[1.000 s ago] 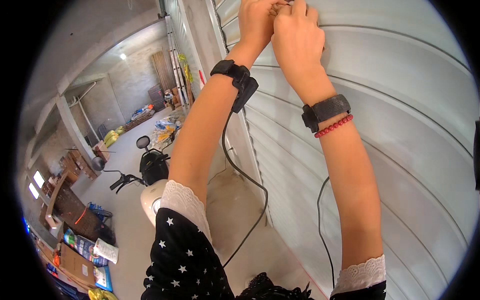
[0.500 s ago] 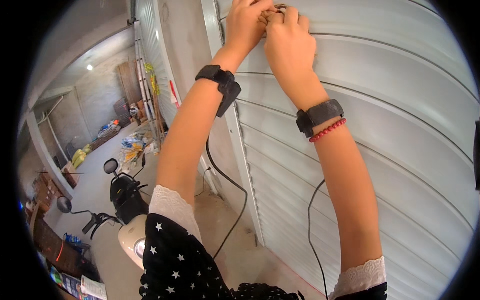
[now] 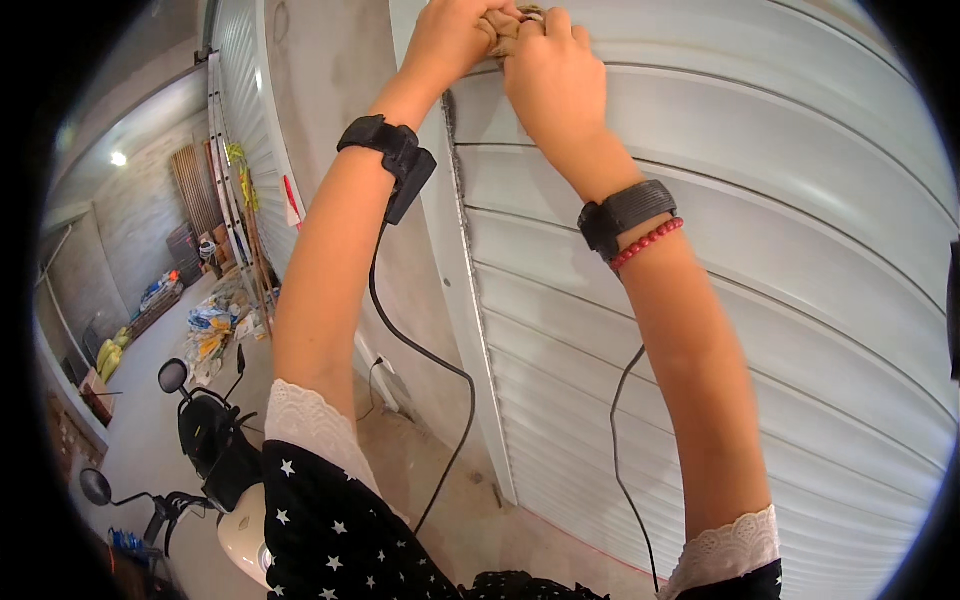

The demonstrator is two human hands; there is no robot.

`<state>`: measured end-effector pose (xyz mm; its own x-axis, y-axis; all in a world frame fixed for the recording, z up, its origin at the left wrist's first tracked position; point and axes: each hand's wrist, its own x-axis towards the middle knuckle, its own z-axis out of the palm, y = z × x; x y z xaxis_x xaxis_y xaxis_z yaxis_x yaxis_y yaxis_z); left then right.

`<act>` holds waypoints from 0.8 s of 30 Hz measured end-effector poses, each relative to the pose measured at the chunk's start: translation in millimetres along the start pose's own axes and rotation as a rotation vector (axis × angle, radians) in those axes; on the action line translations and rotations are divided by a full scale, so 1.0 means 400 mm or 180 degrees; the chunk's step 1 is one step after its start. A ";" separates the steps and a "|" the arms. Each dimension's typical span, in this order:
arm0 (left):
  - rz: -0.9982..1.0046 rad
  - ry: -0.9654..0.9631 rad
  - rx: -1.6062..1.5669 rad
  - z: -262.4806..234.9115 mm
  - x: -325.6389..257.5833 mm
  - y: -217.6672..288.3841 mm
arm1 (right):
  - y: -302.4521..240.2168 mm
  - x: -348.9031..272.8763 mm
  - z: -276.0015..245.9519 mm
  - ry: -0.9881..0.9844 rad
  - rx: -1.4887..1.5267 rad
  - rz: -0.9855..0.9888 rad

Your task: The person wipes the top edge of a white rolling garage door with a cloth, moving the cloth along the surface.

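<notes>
High up against a white slatted shutter (image 3: 800,170), my two hands meet at a tan, twisted bundle that looks like cloth (image 3: 504,30). My left hand (image 3: 450,38) pinches its left side, fingers closed. From the right, my right hand (image 3: 556,82) grips it with curled fingers, its back toward me. Part of the bundle is hidden behind the fingers, and the upper edge of the picture cuts it close. Each wrist wears a black strap device; a red bead bracelet (image 3: 648,244) circles the right one.
Thin black cables (image 3: 470,400) hang below both wrists. A scooter (image 3: 205,440) stands at the lower left. Beyond it, a ladder (image 3: 228,190) leans near piled bags and cloths (image 3: 215,325). A bare wall (image 3: 340,130) with a metal door frame borders the shutter.
The view has shifted, so the wall, scooter and shutter frame sit further left. Both hands appear slightly further left and lower, still gripping the tan bundle, more of which shows now.
</notes>
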<state>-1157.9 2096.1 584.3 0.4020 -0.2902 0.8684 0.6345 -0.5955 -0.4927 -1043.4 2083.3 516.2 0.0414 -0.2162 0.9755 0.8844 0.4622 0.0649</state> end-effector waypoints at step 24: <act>-0.0478 -0.0069 0.0120 -0.052 -0.126 -0.194 | -0.031 0.096 0.159 -0.1684 0.0671 0.0284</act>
<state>-1241.0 2141.4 579.7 0.3146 -0.1835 0.9313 0.7128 -0.6023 -0.3594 -1082.4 2124.0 566.3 -0.1746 0.2660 0.9480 0.7741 0.6321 -0.0348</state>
